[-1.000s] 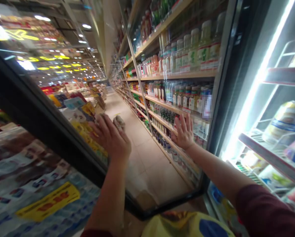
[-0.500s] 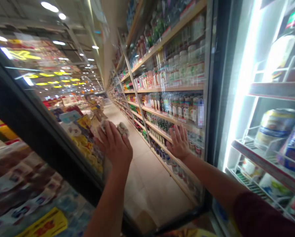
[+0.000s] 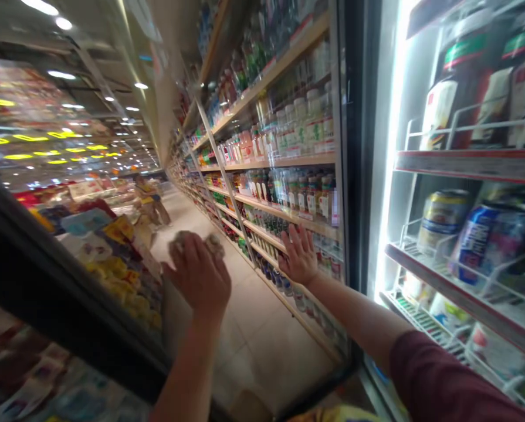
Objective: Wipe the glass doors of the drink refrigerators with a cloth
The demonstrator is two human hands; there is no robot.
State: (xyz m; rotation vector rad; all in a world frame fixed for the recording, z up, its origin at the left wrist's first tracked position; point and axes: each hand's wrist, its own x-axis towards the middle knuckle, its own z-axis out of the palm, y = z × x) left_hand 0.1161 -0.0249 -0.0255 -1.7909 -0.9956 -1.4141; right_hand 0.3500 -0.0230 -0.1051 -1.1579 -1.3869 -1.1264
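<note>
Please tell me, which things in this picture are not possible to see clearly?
Head view only:
- Cloth: mostly hidden under the left hand.
- Cans: labels blurred, unreadable.
- Bottles behind the glass door: too small and blurred to identify.
- One shelf label: blurred out.
- Right hand: palm faces away, so contact with the glass is unclear.
</note>
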